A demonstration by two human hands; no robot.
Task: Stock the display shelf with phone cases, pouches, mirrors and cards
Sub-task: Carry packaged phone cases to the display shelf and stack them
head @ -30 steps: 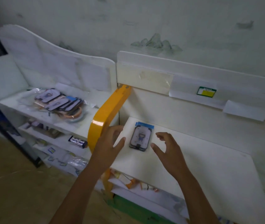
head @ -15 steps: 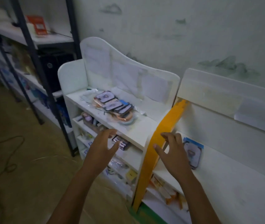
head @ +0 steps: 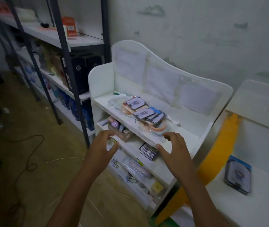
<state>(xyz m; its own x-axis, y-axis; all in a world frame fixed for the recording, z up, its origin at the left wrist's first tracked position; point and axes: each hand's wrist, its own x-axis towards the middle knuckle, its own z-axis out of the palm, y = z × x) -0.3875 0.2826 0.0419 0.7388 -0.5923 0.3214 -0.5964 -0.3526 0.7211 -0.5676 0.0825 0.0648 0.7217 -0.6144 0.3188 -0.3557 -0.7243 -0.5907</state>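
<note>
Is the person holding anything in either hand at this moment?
No. Both the left hand and right hand are open and empty, in front of the white shelf.

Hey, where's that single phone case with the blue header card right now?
The single phone case lies alone at far right on the right shelf top, just past the yellow side panel.

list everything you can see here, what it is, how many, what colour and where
White display shelf: one, centre.
Packaged phone cases: a pile, exact count unclear, dark with blue tabs, top shelf.
Single phone case: one, dark with blue tab, on the right-hand white shelf.
Yellow side panel: one, between the two shelves.
Dark metal rack: one, left, holding mixed stock.
Cable: one, dark, on the floor.
Left hand: open, empty.
Right hand: open, empty.
</note>
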